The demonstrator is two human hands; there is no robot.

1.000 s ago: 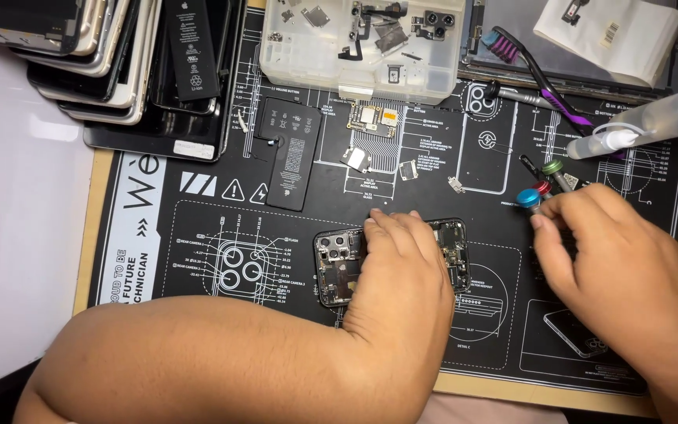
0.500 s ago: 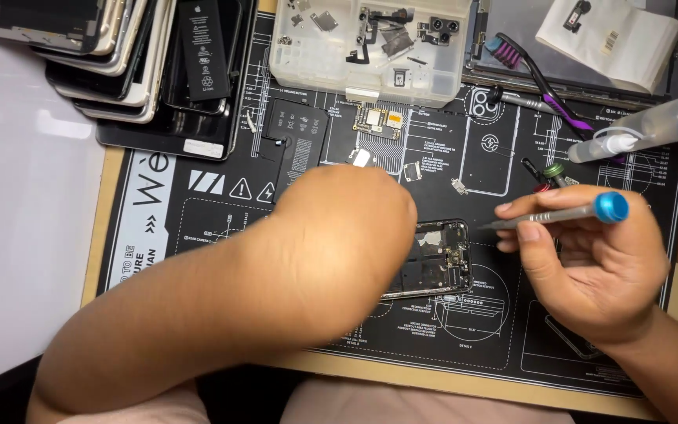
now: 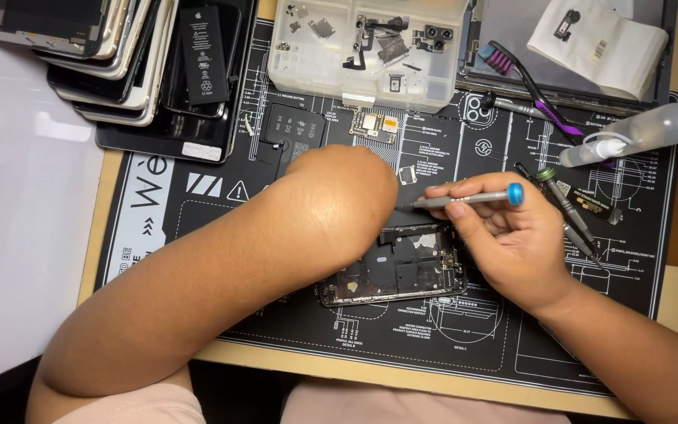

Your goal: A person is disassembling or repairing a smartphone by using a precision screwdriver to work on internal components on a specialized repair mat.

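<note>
1. Head view looks straight down on a black repair mat [image 3: 198,204] printed with white diagrams, lying on the bench [image 3: 25,235].
2. The right hand [image 3: 512,243] is curled, its thumb and fingertips [image 3: 457,209] pinching a slim grey screwdriver [image 3: 464,199] with a blue cap. The tool lies nearly level, its tip pointing left towards the other arm.
3. An opened phone [image 3: 402,271] lies flat on the mat just under that hand, its back cover off and its inner parts showing. The heel of the right hand sits close above its right end; I cannot tell whether it touches.
4. The left forearm crosses the mat from the lower left, and its bulk covers the phone's upper left corner. The left hand [image 3: 347,196] is turned away from the camera, so I cannot tell whether it is spread or closed, nor what it holds.
5. Just right of the right hand lie more screwdrivers [image 3: 566,206], one with a green cap.
6. Further up the mat are a clear plastic parts tray [image 3: 366,47] with small components, a toothbrush [image 3: 523,78] with pink and blue bristles, and a clear squeeze bottle [image 3: 637,133] on its side.
7. At the top left is a stack of phone housings and screens [image 3: 96,55], with a black battery [image 3: 202,47] on top.
</note>
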